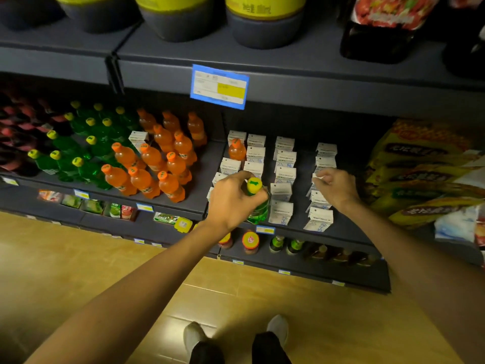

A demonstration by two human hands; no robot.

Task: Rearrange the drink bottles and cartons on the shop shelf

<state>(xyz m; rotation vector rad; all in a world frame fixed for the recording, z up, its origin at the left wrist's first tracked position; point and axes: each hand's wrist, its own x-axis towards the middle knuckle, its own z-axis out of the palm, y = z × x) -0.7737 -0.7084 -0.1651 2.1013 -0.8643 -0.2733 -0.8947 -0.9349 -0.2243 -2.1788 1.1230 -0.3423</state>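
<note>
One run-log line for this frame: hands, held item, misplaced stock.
left hand: grips green bottle among white cartons | right hand: touching carton, grip unclear | stray: orange bottle in cartons

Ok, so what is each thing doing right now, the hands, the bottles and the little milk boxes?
Left hand: grips the green bottle.
Green plastic bottle with yellow cap: upright, held among the cartons.
Right hand: fingers curled at a carton; grip unclear.
White milk cartons: upright, in rows.
Lone orange plastic bottle: upright among the cartons.
Orange bottles: upright, grouped left.
Lone white carton: among the bottles.
</note>
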